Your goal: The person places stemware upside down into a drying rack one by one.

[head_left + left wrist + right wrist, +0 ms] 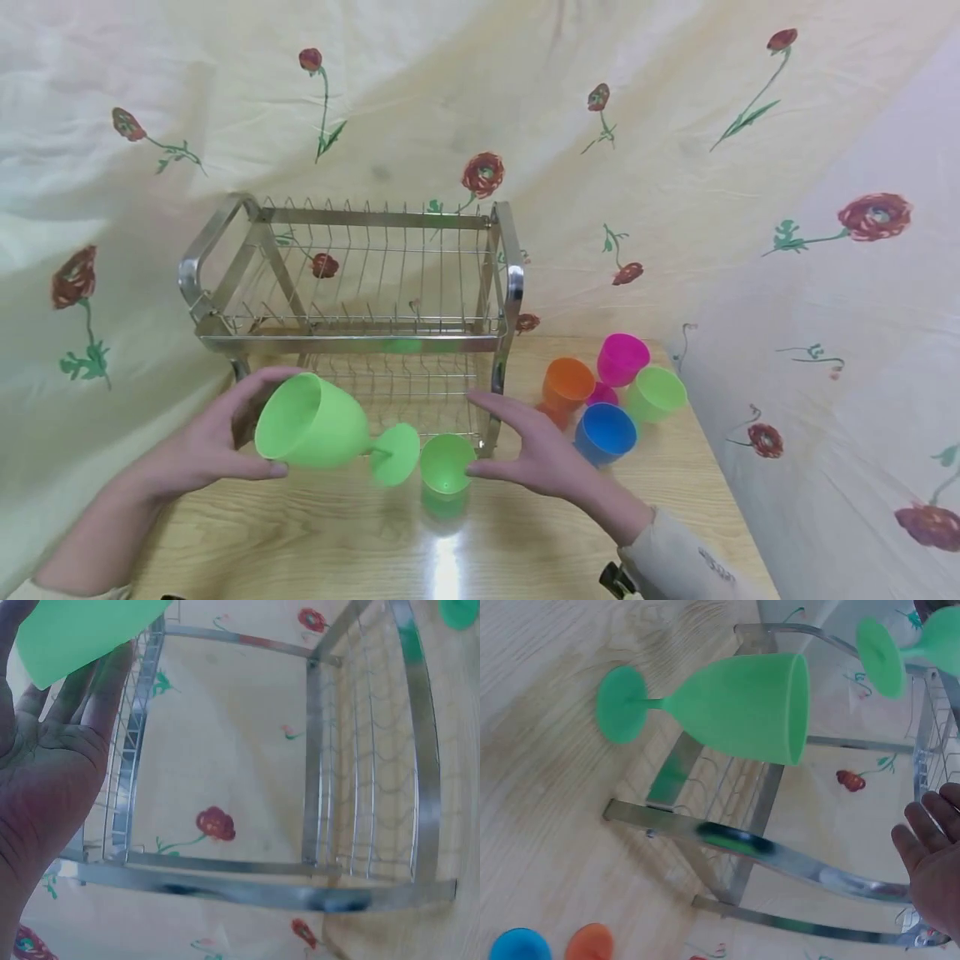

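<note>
The left hand (217, 433) had a green goblet (330, 421) in its grip, thumb on the near side of the bowl and fingers tucked behind it. The goblet was up in the air, in front of the metal rack (352, 343). It lay tipped on its side. Its mouth pointed left, toward that hand, and its round foot stuck out to the right, toward the other hand.

The right hand (536, 446) had nothing in it. Its thumb and fingers were wide apart, like a big letter C facing left. A second green goblet (446, 467) stood straight up on the wooden table (300, 542), with its mouth to the ceiling. It was just left of the right thumb, so the right hand was the nearer one. From the right wrist I saw a gap between the two. The tipped goblet's foot hung higher than the standing one's rim.

Over on the right, past the rack, an orange goblet (568, 382), a pink one (622, 358), a blue one (606, 432) and a yellow-green one (657, 392) stood close together.
</note>
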`<action>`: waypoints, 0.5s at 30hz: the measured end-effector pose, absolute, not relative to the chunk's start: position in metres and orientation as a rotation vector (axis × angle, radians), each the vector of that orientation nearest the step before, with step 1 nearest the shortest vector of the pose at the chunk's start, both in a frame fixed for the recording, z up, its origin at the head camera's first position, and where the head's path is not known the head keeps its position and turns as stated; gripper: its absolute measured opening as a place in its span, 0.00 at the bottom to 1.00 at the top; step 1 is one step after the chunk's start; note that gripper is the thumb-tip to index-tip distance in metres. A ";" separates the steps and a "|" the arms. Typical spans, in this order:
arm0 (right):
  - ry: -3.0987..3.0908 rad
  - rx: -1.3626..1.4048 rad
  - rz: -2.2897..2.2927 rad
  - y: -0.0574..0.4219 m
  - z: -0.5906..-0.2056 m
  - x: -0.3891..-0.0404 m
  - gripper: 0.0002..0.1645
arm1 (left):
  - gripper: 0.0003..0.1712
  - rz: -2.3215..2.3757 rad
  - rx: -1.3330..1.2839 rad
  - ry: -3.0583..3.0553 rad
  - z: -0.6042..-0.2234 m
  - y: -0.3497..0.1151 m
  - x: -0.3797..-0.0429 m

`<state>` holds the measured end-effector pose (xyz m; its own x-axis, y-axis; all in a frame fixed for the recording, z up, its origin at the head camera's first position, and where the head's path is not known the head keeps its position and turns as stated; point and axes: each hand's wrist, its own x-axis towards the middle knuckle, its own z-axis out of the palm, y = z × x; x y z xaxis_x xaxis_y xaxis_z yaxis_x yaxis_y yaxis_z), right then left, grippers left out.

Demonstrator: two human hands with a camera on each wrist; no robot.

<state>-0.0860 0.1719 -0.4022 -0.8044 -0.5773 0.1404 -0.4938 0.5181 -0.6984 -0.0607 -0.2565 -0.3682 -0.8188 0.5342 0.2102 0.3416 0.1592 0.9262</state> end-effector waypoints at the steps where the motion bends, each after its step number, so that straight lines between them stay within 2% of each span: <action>1: 2.634 -0.954 -1.160 0.169 -0.400 -0.087 0.54 | 0.58 1.756 0.852 2.243 -0.368 -0.255 -0.062; 15: 2.592 -1.058 -1.077 0.148 -0.378 -0.103 0.43 | 0.57 1.983 0.858 2.053 -0.384 -0.210 -0.073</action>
